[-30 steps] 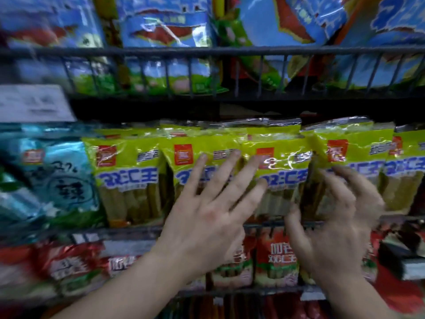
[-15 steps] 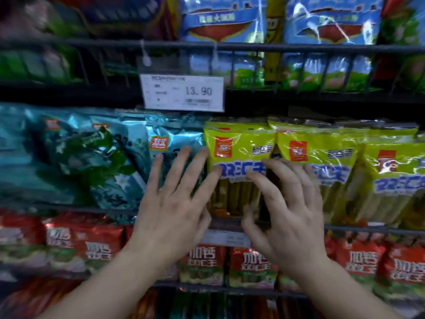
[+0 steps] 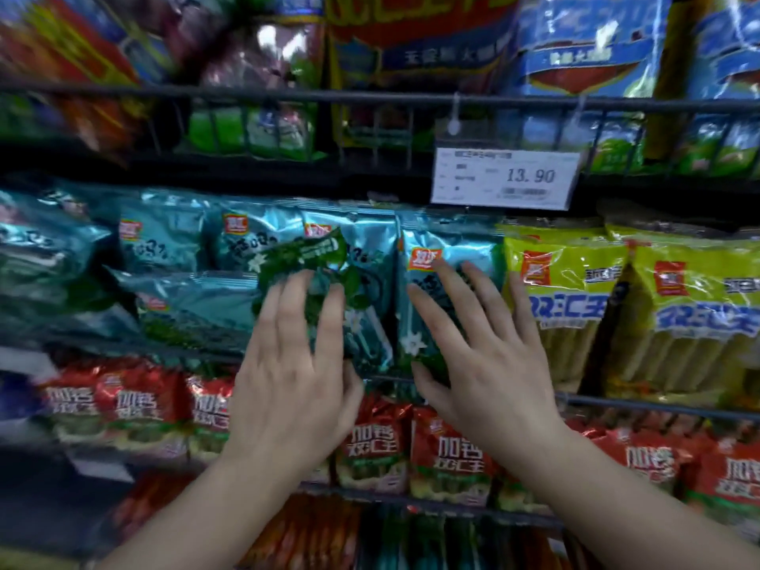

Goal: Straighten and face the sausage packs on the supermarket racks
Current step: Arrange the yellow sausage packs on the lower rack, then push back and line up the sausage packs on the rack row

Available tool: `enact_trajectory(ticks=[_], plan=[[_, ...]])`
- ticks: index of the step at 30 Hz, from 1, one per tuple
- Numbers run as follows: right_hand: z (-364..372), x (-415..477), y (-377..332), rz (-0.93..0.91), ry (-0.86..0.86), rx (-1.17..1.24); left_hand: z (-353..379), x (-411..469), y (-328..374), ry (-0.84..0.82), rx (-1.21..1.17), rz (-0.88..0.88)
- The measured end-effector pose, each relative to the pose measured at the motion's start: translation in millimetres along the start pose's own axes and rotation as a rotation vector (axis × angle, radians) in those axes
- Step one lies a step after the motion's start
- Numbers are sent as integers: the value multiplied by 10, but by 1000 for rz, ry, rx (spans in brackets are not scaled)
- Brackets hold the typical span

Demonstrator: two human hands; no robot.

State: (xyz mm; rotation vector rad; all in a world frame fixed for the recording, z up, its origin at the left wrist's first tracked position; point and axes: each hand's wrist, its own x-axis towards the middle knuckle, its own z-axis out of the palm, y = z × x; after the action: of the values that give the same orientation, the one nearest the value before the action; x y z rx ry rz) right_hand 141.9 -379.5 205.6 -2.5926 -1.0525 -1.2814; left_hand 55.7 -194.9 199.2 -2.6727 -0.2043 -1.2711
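Teal sausage packs [image 3: 177, 248] fill the middle rack, several leaning or lying crooked at the left. My left hand [image 3: 294, 376] lies with spread fingers on a tilted teal pack [image 3: 312, 257]. My right hand [image 3: 477, 355] presses flat, fingers apart, on an upright teal pack [image 3: 448, 248] beside it. Neither hand grips anything. Yellow-green sausage packs [image 3: 563, 290] stand upright to the right of my right hand.
A black wire rail [image 3: 658, 407] fronts the middle rack. Red packs [image 3: 374, 446] line the rack below. Blue and green packs [image 3: 575, 47] sit on the upper rack, with a price tag reading 13.90 [image 3: 506, 178] hanging from its rail.
My view and both hands have shifted left along the rack, from the yellow-green packs onto the teal packs. The fingers now rest on the teal packs.
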Motion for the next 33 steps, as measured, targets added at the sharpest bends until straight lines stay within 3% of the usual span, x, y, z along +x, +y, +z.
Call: enact_trajectory(ticks=[6, 13, 23, 33], plan=[[-30, 32, -38, 25, -92, -54, 97, 120, 26, -176, -29, -25], [-36, 44, -35, 29, -111, -89, 149, 207, 2, -206, -134, 154], [-72, 74, -230, 62, -32, -20, 248, 310, -34, -228, -222, 183], [-56, 288, -361, 121, -138, 77, 250, 405, -53, -302, -321, 226]])
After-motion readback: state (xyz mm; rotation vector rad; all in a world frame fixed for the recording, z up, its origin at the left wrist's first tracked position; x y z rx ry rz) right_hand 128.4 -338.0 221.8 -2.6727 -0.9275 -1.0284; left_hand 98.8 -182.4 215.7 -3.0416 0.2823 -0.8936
